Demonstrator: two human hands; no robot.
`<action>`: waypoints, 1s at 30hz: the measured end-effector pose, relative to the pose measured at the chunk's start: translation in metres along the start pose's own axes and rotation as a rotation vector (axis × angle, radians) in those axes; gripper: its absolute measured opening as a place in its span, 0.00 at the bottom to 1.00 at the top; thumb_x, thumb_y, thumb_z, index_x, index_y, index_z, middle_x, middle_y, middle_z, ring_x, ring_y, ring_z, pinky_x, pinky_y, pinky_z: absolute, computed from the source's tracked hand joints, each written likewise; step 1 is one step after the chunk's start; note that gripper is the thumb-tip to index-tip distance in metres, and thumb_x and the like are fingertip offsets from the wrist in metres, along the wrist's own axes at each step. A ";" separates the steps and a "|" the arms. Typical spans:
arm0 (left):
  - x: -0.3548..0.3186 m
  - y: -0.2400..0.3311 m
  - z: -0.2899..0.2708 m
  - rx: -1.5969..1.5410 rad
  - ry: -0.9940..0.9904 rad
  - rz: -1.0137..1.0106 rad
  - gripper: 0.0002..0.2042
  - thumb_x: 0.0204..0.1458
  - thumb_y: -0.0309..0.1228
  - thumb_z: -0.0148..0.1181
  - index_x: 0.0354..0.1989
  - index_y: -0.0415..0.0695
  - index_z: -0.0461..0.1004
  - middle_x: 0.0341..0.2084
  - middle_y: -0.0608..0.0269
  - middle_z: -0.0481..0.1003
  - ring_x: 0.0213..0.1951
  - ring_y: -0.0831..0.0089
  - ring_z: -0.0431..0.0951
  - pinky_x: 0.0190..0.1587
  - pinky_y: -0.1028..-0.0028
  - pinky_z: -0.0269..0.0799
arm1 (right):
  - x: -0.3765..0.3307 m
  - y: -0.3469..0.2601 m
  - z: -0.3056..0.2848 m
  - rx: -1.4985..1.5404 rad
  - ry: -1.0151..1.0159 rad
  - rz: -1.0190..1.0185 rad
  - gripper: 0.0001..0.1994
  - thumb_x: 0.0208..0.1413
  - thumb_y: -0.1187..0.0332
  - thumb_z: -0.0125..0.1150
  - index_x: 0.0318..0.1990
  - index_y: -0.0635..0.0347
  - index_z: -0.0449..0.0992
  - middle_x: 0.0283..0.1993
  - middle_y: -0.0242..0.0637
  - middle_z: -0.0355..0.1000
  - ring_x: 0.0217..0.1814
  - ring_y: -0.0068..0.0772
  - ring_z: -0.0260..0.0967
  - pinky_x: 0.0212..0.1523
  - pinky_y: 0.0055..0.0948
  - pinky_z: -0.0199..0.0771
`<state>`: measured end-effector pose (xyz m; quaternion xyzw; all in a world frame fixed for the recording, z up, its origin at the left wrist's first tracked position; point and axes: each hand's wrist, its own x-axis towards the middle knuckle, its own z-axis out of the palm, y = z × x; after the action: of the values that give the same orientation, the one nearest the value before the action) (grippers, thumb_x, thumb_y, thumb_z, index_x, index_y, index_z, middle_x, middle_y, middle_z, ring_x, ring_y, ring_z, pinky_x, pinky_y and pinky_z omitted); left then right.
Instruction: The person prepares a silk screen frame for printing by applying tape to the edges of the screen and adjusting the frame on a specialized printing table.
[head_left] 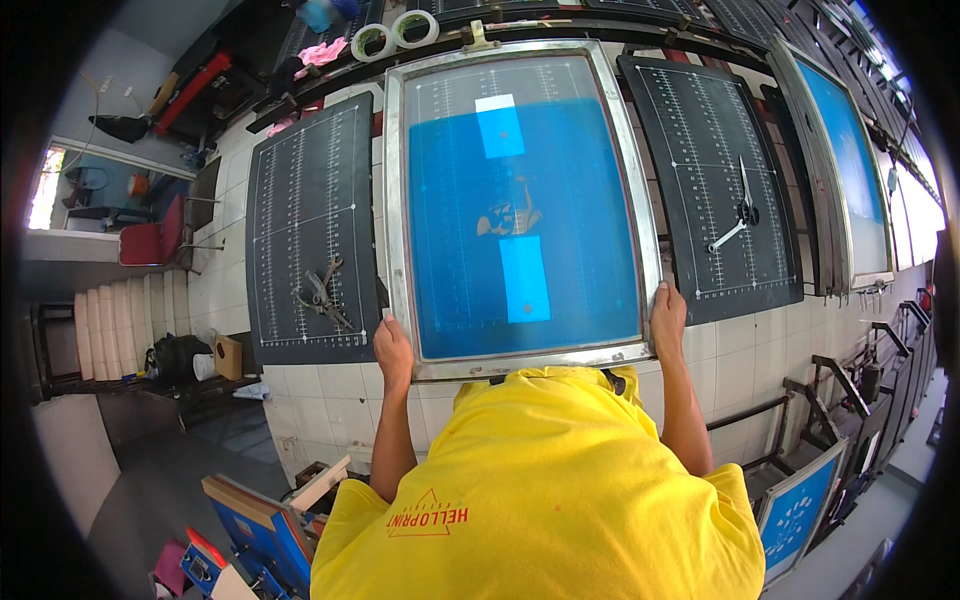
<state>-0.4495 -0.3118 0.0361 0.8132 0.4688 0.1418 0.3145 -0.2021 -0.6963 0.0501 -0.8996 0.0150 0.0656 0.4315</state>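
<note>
Your yellow shirt (560, 470) fills the head view's lower middle. Your left hand (394, 352) and right hand (668, 318) grip the metal-framed blue screen (560, 215) by its sides, near corners; it's ahead of you, between left (310, 220) and right black gridded boards (710, 120).

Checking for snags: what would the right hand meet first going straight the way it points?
The right hand would likely first meet the silver screen-printing frame's right rail, which it holds, though depth is unclear.
</note>
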 end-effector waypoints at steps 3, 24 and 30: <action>0.002 -0.002 0.001 0.009 -0.012 -0.010 0.25 0.68 0.40 0.36 0.33 0.28 0.72 0.30 0.30 0.73 0.37 0.33 0.71 0.42 0.49 0.63 | 0.000 0.001 0.001 0.012 0.000 0.008 0.19 0.67 0.63 0.42 0.40 0.74 0.73 0.30 0.57 0.70 0.31 0.50 0.66 0.38 0.41 0.66; 0.007 -0.007 0.000 -0.060 -0.027 0.018 0.25 0.67 0.41 0.38 0.34 0.27 0.73 0.27 0.32 0.73 0.34 0.36 0.72 0.39 0.52 0.65 | 0.001 0.000 -0.001 0.081 -0.009 0.074 0.19 0.66 0.61 0.45 0.39 0.73 0.73 0.28 0.48 0.69 0.30 0.37 0.61 0.37 0.35 0.64; 0.008 -0.008 0.001 -0.094 -0.027 -0.015 0.26 0.67 0.42 0.38 0.32 0.27 0.73 0.25 0.33 0.73 0.32 0.37 0.72 0.39 0.52 0.64 | -0.001 -0.004 -0.001 0.082 0.003 0.055 0.20 0.66 0.61 0.44 0.40 0.73 0.73 0.29 0.50 0.70 0.31 0.39 0.62 0.39 0.37 0.65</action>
<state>-0.4505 -0.3027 0.0293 0.7958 0.4632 0.1505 0.3599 -0.2027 -0.6948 0.0538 -0.8805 0.0432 0.0757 0.4660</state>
